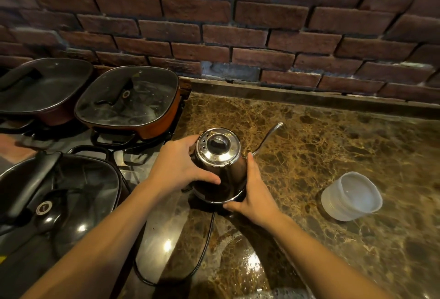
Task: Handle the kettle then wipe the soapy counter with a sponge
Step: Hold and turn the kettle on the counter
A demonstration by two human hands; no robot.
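Note:
A shiny steel gooseneck kettle stands on the brown marble counter, its thin spout pointing to the back right. My left hand wraps the kettle's left side, fingers around the upper body. My right hand presses against its right side and base. A black power cord runs from under the kettle toward me. Wet, foamy streaks shine on the counter near the front edge. No sponge is in view.
Three lidded electric pans sit to the left: one at back left, an orange one beside it, a black one nearer. A stack of white plastic containers lies at the right. A brick wall backs the counter.

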